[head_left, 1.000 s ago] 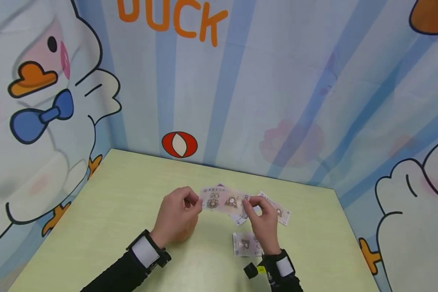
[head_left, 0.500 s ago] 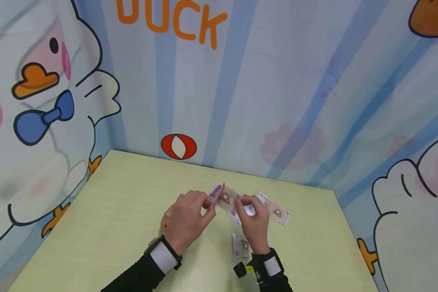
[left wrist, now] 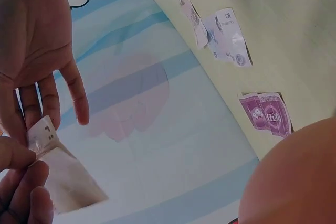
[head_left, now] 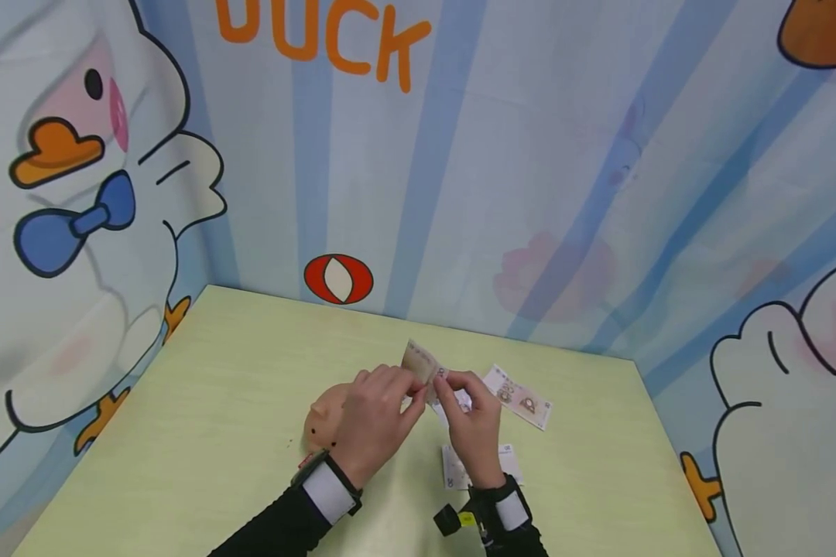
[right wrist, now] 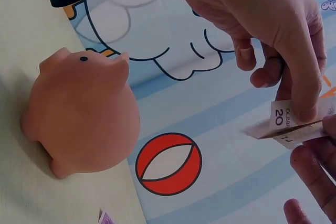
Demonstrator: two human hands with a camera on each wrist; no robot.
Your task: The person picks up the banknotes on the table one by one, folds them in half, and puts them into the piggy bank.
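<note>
A folded play banknote marked 20 is raised above the table between my two hands. My left hand pinches one end; my right hand pinches the other. The right wrist view shows the banknote bent along a crease, its halves apart. A pink piggy bank stands on the table beside my left hand, which partly hides it in the head view. More banknotes lie flat: one at the right, a bluish one marked 10, a purple one, and one partly behind my right wrist.
The pale yellow table meets a cartoon-printed cloth backdrop along its back and sides. A small black block with a yellow tag hangs at my right wrist.
The banknote was stretched flat between my hands and is now folded over. My left hand has moved right toward my right hand, which shifted slightly left. More of the piggy bank shows.
</note>
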